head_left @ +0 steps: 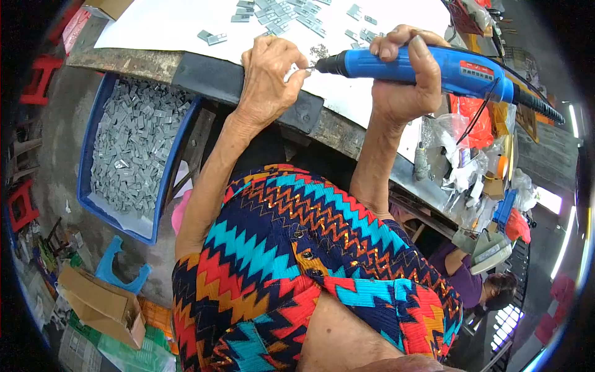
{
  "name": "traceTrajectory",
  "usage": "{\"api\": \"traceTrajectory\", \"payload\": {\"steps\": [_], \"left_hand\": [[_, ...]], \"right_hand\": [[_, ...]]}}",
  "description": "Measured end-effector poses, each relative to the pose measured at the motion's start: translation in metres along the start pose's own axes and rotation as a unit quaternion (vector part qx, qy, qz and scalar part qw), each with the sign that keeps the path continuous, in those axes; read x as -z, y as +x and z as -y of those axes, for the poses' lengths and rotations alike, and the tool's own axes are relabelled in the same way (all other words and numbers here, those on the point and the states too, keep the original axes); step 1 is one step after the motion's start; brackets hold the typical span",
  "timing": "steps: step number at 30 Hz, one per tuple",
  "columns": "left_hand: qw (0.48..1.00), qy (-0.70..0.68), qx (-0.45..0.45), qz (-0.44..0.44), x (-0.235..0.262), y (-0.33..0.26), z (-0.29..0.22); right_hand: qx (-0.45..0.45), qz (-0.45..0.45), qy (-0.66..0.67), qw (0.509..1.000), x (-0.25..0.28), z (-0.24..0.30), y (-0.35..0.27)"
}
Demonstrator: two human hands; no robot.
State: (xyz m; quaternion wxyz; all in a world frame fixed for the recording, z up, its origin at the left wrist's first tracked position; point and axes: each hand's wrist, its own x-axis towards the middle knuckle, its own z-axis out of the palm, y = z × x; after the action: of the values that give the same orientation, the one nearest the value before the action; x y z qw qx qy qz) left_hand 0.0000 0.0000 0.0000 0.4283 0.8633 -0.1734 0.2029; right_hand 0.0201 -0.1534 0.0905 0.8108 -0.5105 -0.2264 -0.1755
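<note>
My right hand [409,71] is wrapped round a blue corded handheld power tool [387,65], held almost level above the table edge. Its black nose and thin bit point left, toward the fingers of my left hand [273,77]. That hand is closed in a pinch on a small pale piece [291,72], mostly covered by thumb and fingers. The bit's tip is at or very near this piece; contact is too small to tell. Beyond the hands, several small flat grey pieces [276,15] lie scattered on a white sheet [161,28], with dark specks near the tool's nose.
A blue crate [83,167] full of similar grey pieces stands at the left, below the table's worn edge [124,65]. Plastic bags [462,139] and clutter lie at the right. A cardboard box [102,304] and a blue stool [114,266] are lower left. Another person [455,260] is lower right.
</note>
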Motion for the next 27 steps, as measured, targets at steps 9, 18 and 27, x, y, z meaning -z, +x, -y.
{"api": "traceTrajectory", "payload": {"steps": [9, 18, 27], "left_hand": [[0.998, 0.021, 0.011, -0.064, 0.022, 0.003, 0.015], [0.976, 0.209, 0.019, -0.051, 0.015, 0.017, 0.026], [0.977, 0.21, 0.003, -0.024, 0.013, 0.017, 0.027]], "right_hand": [[0.011, -0.026, 0.028, 0.999, 0.001, 0.003, 0.002], [0.028, -0.011, 0.001, 1.0, 0.002, 0.001, 0.001], [0.015, 0.014, -0.021, 1.0, 0.005, 0.001, 0.001]]}}
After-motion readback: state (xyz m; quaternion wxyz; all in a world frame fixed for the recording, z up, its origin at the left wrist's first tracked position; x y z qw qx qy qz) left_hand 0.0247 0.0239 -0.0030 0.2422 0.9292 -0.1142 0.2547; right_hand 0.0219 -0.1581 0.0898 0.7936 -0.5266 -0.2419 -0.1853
